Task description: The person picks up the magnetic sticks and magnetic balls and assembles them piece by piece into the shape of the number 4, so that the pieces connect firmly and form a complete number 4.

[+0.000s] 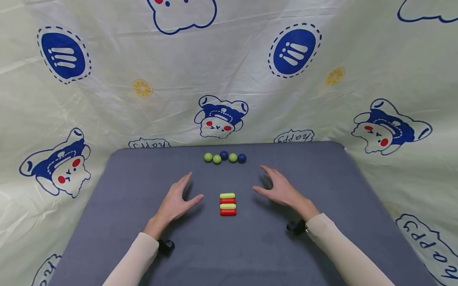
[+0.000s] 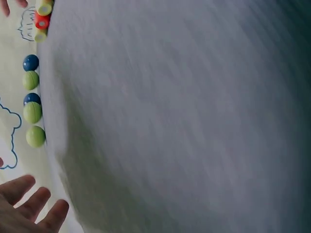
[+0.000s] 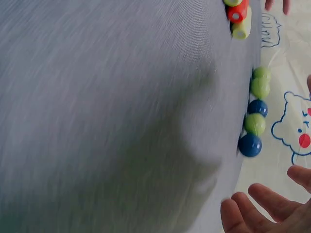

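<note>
Holds L hand & R hand apart, thumbs angled inward. Has fingers approx. straight, pointing fwd. Slants forearms back & outward behind hands.

Between my left hand and my right hand, touching neither, lay four short bars, packed side by side, each running left to right: outward from me, red, pale yellow, red, pale yellow. Farther out than both hands, five round balls sat in a slightly uneven row: from my left, green, green, blue, green, blue, the middle one set a little back.
</note>
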{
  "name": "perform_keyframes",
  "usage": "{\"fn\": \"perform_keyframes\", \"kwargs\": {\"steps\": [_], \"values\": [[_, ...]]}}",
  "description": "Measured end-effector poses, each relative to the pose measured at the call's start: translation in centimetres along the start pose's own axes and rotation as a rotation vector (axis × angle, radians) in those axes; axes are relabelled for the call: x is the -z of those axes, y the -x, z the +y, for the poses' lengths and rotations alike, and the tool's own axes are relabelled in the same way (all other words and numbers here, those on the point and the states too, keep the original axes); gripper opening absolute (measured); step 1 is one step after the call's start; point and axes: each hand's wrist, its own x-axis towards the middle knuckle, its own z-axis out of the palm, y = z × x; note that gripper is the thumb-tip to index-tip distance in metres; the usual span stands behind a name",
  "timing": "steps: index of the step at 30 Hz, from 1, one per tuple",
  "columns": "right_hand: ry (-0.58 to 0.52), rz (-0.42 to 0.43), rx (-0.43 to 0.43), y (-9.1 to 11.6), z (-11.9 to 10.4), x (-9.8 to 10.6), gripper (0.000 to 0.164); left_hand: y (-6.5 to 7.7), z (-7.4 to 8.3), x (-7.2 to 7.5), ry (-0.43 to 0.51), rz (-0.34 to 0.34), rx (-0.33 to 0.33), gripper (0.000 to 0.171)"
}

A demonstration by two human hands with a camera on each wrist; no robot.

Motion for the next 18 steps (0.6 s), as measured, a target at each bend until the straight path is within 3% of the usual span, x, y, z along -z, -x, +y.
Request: {"fn": "perform_keyframes", "kwargs": {"steps": [18], "values": [[-0.125,-0.055,0.09,-0.6,-2.9,-3.7,0.069,-1.3,2.6,-3.0,0.172,-0.006,0.003,0.077]]}}
